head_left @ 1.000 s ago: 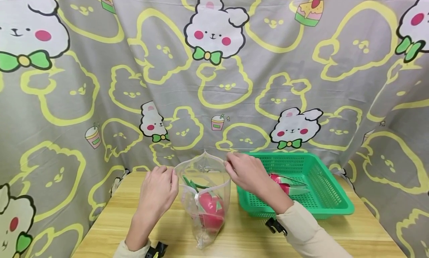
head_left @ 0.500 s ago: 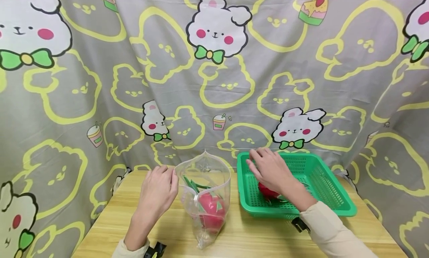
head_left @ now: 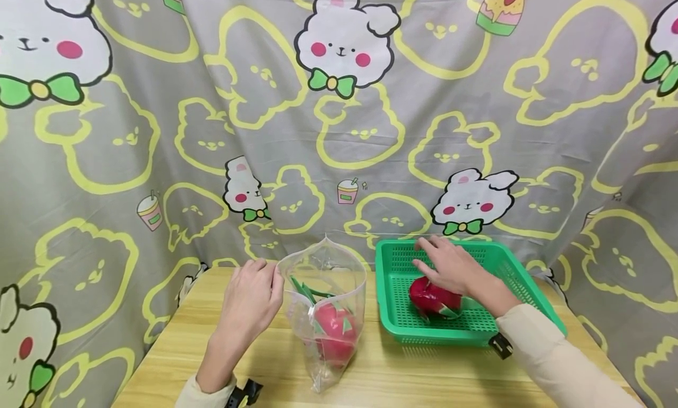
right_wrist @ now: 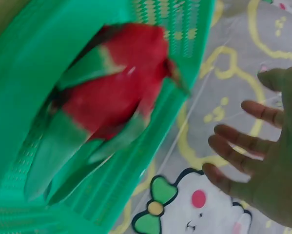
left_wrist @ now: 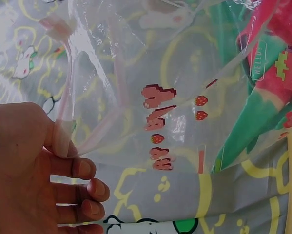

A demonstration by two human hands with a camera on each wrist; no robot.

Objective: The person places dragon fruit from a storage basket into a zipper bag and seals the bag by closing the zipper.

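Note:
With thumb and fingers my left hand (head_left: 251,302) pinches the left edge of a clear zip bag (head_left: 325,266), whose mouth stands open. Inside the bag sits a red dragon fruit (head_left: 336,334) with green leaf tips. The left wrist view shows the bag's pink zip strip (left_wrist: 68,97) at my thumb, and pink printed letters on the film. My right hand (head_left: 450,266) is over the green basket, fingers spread, holding nothing. Below it a second dragon fruit (head_left: 431,296) lies in the basket; the right wrist view shows this dragon fruit (right_wrist: 116,87) apart from my fingers (right_wrist: 233,153).
The green plastic basket (head_left: 439,336) with perforated walls stands on the right of the wooden table (head_left: 392,370). Behind the table hangs a grey curtain (head_left: 296,143) with cartoon animals. The bag stands just left of the basket.
My right hand has let go of the bag's right edge and moved right, over the basket. The bag keeps its open shape, and my left hand still pinches its edge.

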